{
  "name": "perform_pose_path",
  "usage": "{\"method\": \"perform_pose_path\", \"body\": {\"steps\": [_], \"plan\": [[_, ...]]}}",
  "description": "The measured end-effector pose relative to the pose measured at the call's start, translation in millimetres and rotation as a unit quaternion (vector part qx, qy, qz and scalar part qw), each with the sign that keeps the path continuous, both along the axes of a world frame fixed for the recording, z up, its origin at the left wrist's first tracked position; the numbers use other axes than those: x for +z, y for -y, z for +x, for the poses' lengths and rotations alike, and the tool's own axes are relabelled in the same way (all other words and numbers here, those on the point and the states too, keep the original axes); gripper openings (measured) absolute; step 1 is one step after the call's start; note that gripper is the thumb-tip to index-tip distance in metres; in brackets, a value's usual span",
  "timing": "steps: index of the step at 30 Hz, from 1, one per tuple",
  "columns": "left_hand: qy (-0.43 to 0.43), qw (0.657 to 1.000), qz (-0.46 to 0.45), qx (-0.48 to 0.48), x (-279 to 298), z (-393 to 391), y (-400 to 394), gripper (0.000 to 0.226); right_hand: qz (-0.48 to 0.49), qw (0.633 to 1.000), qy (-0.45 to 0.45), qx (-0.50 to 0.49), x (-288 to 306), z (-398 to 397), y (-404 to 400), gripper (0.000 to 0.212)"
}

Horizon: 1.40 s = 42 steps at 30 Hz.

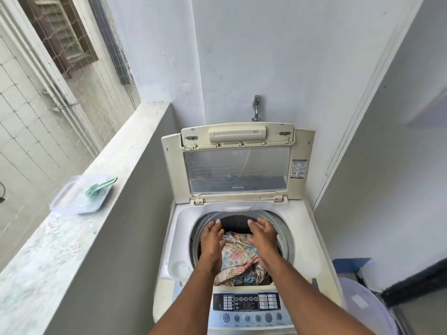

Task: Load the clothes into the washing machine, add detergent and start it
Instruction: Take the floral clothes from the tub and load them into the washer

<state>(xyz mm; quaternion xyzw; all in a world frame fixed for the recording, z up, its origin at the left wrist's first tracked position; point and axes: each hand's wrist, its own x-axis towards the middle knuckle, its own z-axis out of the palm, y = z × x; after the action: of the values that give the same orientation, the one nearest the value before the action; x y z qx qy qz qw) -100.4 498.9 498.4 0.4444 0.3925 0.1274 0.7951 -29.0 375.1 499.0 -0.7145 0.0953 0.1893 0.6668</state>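
A cream top-loading washing machine (316, 240) stands below me with its lid (238, 165) folded upright. A floral cloth (239, 259) lies in the drum on top of dark clothes (235, 224). My left hand (212, 238) and my right hand (263, 235) hover over the drum mouth just above the floral cloth, palms down, fingers spread, holding nothing. A clear plastic box of detergent (81, 198) with a green scoop (100, 187) in it sits on the ledge at the left. The control panel (246, 307) with round buttons is at the machine's front.
A wide marble ledge (55, 240) runs along the left under a netted window. A tap (257, 106) sticks out of the wall behind the lid. A translucent plastic tub (365, 308) stands right of the machine. White walls close in behind and on the right.
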Motion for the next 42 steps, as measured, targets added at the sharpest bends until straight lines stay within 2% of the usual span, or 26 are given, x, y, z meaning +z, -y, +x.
{"method": "perform_pose_path", "body": {"steps": [4, 12, 24, 29, 38, 42], "plan": [[0.046, 0.997, -0.049, 0.034, 10.6, 14.8, -6.0, 0.043, 0.082, 0.995, -0.02, -0.052, 8.0, 2.1, -7.8, 0.05], [0.06, 0.994, -0.071, 0.054, 9.1, 35.7, 3.2, 0.039, 0.185, 0.979, -0.045, -0.07, 11.5, 18.7, -18.4, 0.05], [0.059, 0.983, -0.129, 0.12, -11.5, 88.1, 1.6, 0.041, 0.253, 0.956, -0.115, -0.095, -11.5, 68.6, -26.3, 0.053], [0.031, 0.978, -0.153, 0.136, -30.8, 99.7, -3.2, 0.04, 0.268, 0.943, -0.161, -0.113, -30.3, 73.8, -33.9, 0.055], [-0.021, 0.974, -0.179, 0.141, -83.4, 120.1, -21.1, 0.031, 0.272, 0.918, -0.214, -0.195, -68.4, 96.3, -65.2, 0.056], [-0.034, 0.973, -0.181, 0.136, -97.7, 131.2, -27.5, 0.033, 0.292, 0.899, -0.229, -0.233, -84.5, 109.2, -78.0, 0.054]]}}
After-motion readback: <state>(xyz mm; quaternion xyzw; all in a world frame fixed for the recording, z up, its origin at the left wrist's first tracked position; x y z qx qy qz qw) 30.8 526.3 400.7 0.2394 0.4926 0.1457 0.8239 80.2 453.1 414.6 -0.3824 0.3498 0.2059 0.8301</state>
